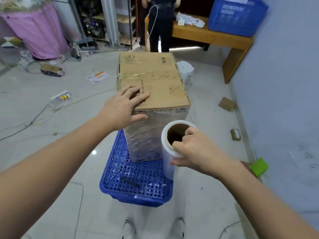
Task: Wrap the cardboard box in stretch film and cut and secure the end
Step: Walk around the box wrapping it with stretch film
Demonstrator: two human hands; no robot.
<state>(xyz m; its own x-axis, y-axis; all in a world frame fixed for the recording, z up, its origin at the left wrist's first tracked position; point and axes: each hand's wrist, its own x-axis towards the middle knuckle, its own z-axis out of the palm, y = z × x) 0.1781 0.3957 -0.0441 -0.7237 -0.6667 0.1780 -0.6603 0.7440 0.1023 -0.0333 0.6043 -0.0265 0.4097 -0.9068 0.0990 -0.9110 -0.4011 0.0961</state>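
Right hand [195,150] hides part of the film roll's [170,152] core.

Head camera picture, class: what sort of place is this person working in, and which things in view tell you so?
Probably an informal packing or storage room. A half-wrapped cardboard box stands on an upturned blue crate, another blue crate sits on a wooden bench, and cables and cardboard scraps litter the tiled floor.

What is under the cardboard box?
The box stands on an upturned blue crate, beside a black tool. The box hides the crate's far part, and nothing shows inside the crate.
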